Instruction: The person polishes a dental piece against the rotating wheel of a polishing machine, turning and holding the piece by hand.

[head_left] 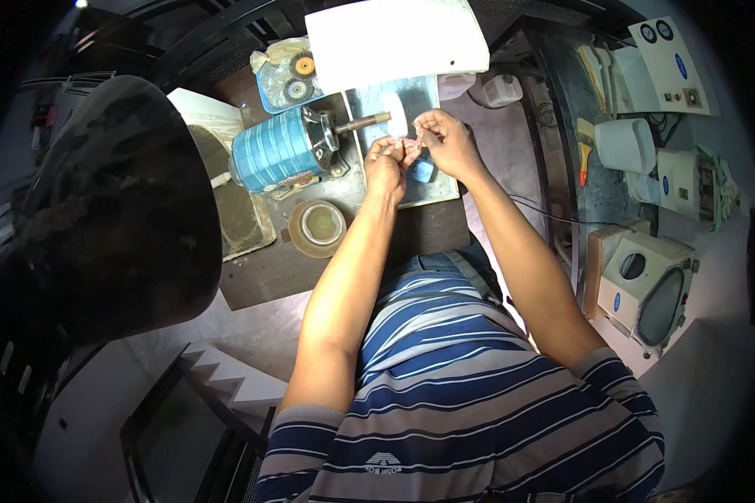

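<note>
My left hand and my right hand meet just below a white buffing wheel. Both have their fingers pinched around a small pink piece, mostly covered by the fingertips. Its exact kind is too small to make out. The wheel sits on the shaft of a blue bench motor, to the left of my hands. Whether the pink piece touches the wheel I cannot tell. Beneath my hands lies a shallow light-coloured tray with a small blue item in it.
A bright white hood overhangs the tray. Left of my forearm stands a round bowl; a blue bin holds wheel brushes behind the motor. A large dark cylinder blocks the left. On the right bench are a paintbrush and a boxy machine.
</note>
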`<state>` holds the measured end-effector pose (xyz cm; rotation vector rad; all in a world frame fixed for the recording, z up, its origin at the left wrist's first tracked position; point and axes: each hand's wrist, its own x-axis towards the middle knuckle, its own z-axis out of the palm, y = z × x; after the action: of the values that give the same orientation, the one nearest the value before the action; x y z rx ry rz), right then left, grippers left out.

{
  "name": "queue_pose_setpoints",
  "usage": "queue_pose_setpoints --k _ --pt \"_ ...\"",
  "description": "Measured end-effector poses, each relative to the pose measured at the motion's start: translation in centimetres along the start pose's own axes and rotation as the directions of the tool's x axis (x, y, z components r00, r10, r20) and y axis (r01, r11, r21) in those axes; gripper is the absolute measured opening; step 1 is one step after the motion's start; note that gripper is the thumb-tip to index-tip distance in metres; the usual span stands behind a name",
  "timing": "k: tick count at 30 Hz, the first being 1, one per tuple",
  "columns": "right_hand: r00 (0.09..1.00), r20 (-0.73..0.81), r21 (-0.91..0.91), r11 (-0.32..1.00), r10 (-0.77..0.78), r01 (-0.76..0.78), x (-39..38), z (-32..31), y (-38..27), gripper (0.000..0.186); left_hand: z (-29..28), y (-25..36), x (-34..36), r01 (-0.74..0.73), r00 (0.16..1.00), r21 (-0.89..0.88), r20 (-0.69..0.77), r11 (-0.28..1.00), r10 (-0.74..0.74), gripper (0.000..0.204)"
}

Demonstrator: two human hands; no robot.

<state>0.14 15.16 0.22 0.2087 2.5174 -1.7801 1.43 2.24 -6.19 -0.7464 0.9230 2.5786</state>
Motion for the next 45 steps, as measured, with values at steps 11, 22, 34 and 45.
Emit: queue_pose_setpoints --k 11,22,34,45 --pt "1.000 0.022 -0.051 0.999 -0.009 0.010 0.3 0.2 -0.4 0.011 0.0 0.1 0.1 0.021 1.000 -0.037 -0.014 0.999 -0.022 0.006" --pt "0.998 0.047 -0.075 0.996 0.048 -0.044 1.2 0.0 -0.3 0.013 0.9 -0.1 -0.2 0.077 0.994 -0.105 -0.068 0.992 -0.085 0.007" --pt "0.998 -0.032 -0.056 0.997 0.045 -0.047 1.9 1.1 1.7 0.008 0.3 0.2 1.0 0.048 0.995 -0.080 -0.086 0.996 -0.055 0.009" --pt "0.997 -0.022 -0.108 0.991 0.071 -0.073 1.4 0.2 0.4 0.007 0.7 -0.3 0.6 0.089 0.992 -0.124 -0.080 0.988 -0.099 0.008"
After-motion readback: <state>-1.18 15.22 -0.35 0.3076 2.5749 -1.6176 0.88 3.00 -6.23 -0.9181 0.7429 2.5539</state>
